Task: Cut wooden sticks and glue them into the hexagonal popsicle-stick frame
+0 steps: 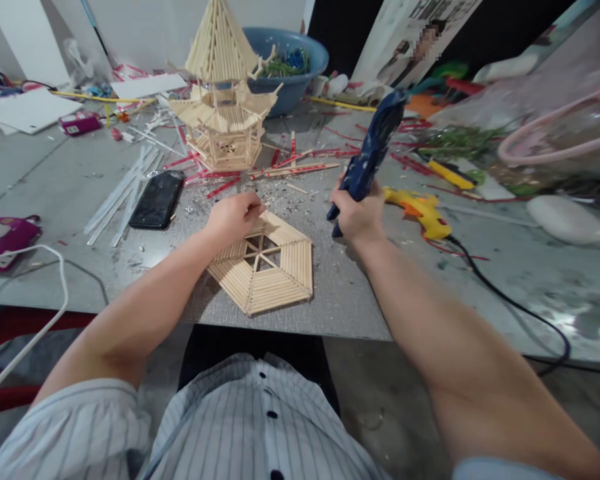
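A flat hexagonal panel (275, 267) made of thin wooden sticks lies on the grey table in front of me. My left hand (233, 217) rests on its far left edge, fingers pinched together on a small stick at the panel's rim. My right hand (357, 217) is wrapped round the grip of a dark blue glue gun (375, 147), held tilted up just right of the panel. Behind the panel stands a tall pagoda model (223, 93) built from the same sticks.
A black phone (157, 199) lies left of the panel beside several white sticks (123, 193). A yellow glue gun (423, 212) with a black cord (510, 300) lies to the right. Red-striped sticks (290, 167), a blue bowl (300, 70) and a white cable (45, 293) surround the work area.
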Action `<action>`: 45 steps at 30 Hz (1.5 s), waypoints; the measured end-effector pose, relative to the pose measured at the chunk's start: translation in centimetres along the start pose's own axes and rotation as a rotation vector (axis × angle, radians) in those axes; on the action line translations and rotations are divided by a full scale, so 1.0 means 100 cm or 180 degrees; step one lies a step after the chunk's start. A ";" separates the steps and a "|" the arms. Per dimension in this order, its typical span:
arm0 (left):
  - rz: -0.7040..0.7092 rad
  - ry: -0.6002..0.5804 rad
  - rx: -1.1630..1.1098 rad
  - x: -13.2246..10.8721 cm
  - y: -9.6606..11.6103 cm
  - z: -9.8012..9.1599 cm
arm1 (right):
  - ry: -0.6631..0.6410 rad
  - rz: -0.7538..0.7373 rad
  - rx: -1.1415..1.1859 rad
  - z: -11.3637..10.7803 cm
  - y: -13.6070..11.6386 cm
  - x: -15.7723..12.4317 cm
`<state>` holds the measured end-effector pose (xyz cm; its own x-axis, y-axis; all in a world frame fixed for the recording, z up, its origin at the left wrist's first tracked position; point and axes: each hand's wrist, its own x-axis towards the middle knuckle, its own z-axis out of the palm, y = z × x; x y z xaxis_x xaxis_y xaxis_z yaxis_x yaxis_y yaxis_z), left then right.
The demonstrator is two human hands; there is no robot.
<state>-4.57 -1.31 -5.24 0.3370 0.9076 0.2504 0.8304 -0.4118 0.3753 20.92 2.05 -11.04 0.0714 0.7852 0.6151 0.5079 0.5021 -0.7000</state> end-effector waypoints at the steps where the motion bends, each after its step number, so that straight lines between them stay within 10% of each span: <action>1: -0.0048 0.0014 0.0003 0.000 0.000 0.000 | 0.0294 0.0049 -0.0098 0.002 -0.002 -0.002; 13: -0.0068 0.0349 -0.0283 0.001 -0.010 0.005 | 0.0127 -0.0863 -0.1073 0.000 -0.031 -0.013; 25: 0.1514 0.0466 0.0275 -0.009 0.002 0.004 | -0.0414 -0.1719 -0.0824 0.012 -0.063 -0.031; 45: 0.1340 0.0045 0.0207 -0.011 0.007 -0.003 | -0.0850 -0.1422 -0.0436 0.018 -0.070 -0.034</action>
<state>-4.49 -2.60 -4.98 0.6468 0.6600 0.3822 0.6481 -0.7398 0.1807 15.52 -3.46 -8.84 -0.3891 0.5797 0.7159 0.5474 0.7706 -0.3265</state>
